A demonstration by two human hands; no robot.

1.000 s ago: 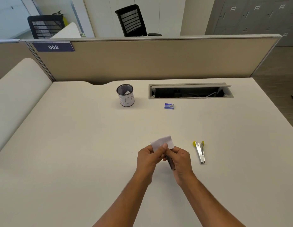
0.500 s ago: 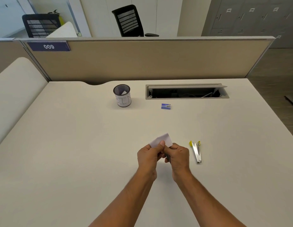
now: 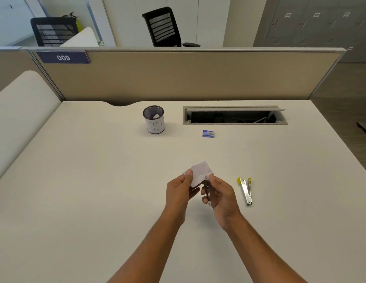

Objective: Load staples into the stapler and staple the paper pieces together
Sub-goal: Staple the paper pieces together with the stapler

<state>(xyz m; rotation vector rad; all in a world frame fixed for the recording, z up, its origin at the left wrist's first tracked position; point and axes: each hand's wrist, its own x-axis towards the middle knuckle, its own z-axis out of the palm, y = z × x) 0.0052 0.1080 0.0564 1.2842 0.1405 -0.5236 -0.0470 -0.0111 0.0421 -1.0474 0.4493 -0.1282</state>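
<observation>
From the head camera, both bare hands meet above the middle of the wide cream-coloured desk (image 3: 96, 180). The left hand (image 3: 179, 193) pinches the near left edge of the small white paper pieces (image 3: 199, 172), thumb on top and fingers curled beneath, so its grip is closed on the paper. The right hand (image 3: 221, 198) is wrapped around a small dark metal stapler (image 3: 207, 193), which runs lengthwise through the palm with its front end up at the lower right edge of the paper; the thumb presses near that end. Whether the stapler's mouth actually bites the paper cannot be told, as the fingers cover the spot. The paper is lifted off the desk, tilted away from the camera.

Just to the right of the right hand, lying flat on the desk and apart from it, is a silver metal stapler part with yellow tips (image 3: 245, 190), its two arms splayed in a narrow V with the yellow ends pointing away. Farther back sits a small blue staple box (image 3: 208, 133), and left of it a black mesh pen cup wrapped in white paper (image 3: 154, 121). Behind the box is an open grey cable tray (image 3: 235, 116) set into the desk, and beyond that a beige partition (image 3: 178, 76) bearing a blue "009" sign (image 3: 63, 57).
</observation>
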